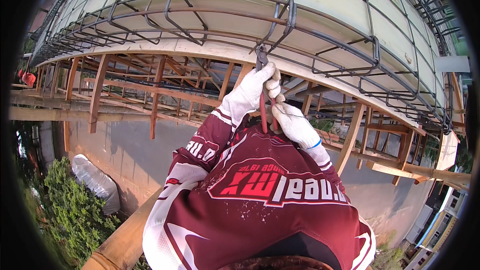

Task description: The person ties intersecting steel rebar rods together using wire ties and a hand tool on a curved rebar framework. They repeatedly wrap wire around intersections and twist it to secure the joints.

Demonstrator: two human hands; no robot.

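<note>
My left hand (249, 84), in a white knit glove, is closed round the pincers (261, 58) just below their steel head. Their red handles point down towards my chest. The jaws are at a lower bar of the rebar cage (292, 18), beside a stirrup's lower end. My right hand (296, 123), also gloved, is close by on the right, its fingers pinching thin tie wires (300, 115) next to one handle. Whether it also touches that handle is unclear. Glove and fingers hide part of the tool, and the wire at the jaws is too small to make out.
The cage runs along the wooden formwork edge (213, 50), with a rebar grid over pale panels (240, 7) behind it. Timber props (157, 97) stand below. Bamboo poles (123, 232) cross at lower left and right. Far below lie paved ground (150, 157) and a covered bundle (95, 183).
</note>
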